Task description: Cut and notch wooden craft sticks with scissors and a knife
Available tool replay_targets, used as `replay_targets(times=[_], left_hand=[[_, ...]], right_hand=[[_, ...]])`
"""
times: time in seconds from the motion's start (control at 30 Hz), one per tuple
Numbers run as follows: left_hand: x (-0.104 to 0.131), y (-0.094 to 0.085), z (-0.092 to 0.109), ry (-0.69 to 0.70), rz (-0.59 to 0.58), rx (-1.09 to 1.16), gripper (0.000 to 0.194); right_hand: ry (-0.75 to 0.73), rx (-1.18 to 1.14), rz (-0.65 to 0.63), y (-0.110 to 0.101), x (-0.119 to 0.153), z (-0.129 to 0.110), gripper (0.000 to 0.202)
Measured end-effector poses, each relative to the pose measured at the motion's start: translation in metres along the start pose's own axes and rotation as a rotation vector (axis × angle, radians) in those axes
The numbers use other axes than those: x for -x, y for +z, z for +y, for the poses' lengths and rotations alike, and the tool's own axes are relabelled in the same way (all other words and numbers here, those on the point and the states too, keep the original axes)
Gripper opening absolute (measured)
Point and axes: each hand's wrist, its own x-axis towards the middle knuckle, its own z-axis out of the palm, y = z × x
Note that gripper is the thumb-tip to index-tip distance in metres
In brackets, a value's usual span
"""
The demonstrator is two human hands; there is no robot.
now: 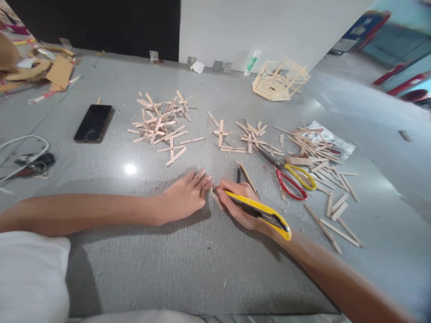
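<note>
A yellow box cutter (pixel 259 208) is gripped in my right hand (pixel 240 204), its front end pointing left toward the other hand. A short piece of wooden stick (pixel 217 199) lies on the grey surface between both hands. My left hand (pixel 186 197) rests there with its fingers bent and pressed together, pinching the stick's end; the thumb is mostly hidden. The blade's tip is too small to make out. Just beyond my right hand are a black pen-like object (pixel 239 174) and a pencil-like stick (pixel 249 180).
Scissors (pixel 292 181) with red and yellow handles lie right, near loose sticks (pixel 336 206). Stick piles (pixel 158 121) spread across the middle. A phone (pixel 94 123) and cable (pixel 25 139) are left. A stick-built frame (pixel 281 83) and glue tube (pixel 252 63) are at the back.
</note>
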Motion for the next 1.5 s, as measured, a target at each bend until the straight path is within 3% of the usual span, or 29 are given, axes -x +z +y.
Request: replay_targets(times=[0.27, 0.73, 1.17, 1.5], left_hand=[[0.0, 0.002, -0.001, -0.025, -0.014, 0.05, 0.043], [0.002, 0.008, 0.001, 0.026, 0.119, 0.029, 0.041], [0.0, 0.008, 0.003, 0.03, 0.103, -0.052, 0.038], [-0.003, 0.001, 0.006, -0.013, 0.001, -0.03, 0.042]], right_hand=[[0.043, -0.096, 0.012, -0.002, -0.001, -0.004, 0.038], [0.184, -0.27, 0.149, 0.009, 0.005, 0.002, 0.04], [0.167, -0.073, 0.142, 0.007, -0.003, -0.014, 0.037], [0.108, -0.012, 0.116, 0.012, 0.005, -0.012, 0.033]])
